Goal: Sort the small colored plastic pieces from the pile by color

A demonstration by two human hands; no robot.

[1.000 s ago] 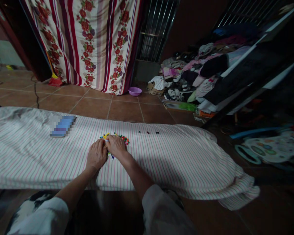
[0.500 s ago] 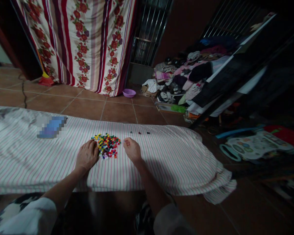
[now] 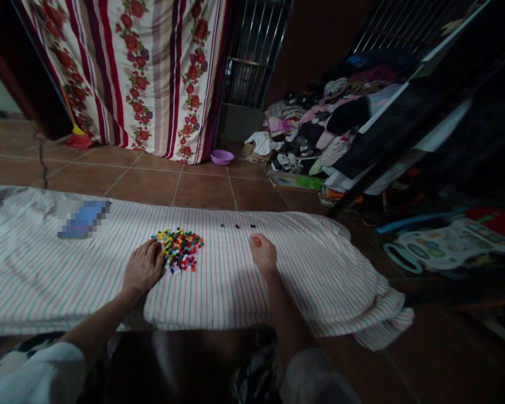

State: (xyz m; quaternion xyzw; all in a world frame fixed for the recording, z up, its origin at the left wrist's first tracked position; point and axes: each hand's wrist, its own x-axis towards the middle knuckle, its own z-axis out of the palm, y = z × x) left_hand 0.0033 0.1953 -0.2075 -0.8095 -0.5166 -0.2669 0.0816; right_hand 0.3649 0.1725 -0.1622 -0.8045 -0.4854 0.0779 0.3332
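I note: left hand (image 3: 144, 268) flat, palm down, touching bead pile (image 3: 179, 249); right hand (image 3: 263, 253) fisted near three dark beads (image 3: 237, 226), contents indiscernible.

Right hand (image 3: 263, 253) farther from beads (image 3: 179, 249)

The person wears a loose top. The left sleeve (image 3: 33, 373), at the near left, is white with big black patches. The right sleeve (image 3: 315, 379), near the middle, is pale grey-white with some black by its edge. Both arms are bare from the sleeves down to the left hand (image 3: 143, 269) and right hand (image 3: 263, 255).
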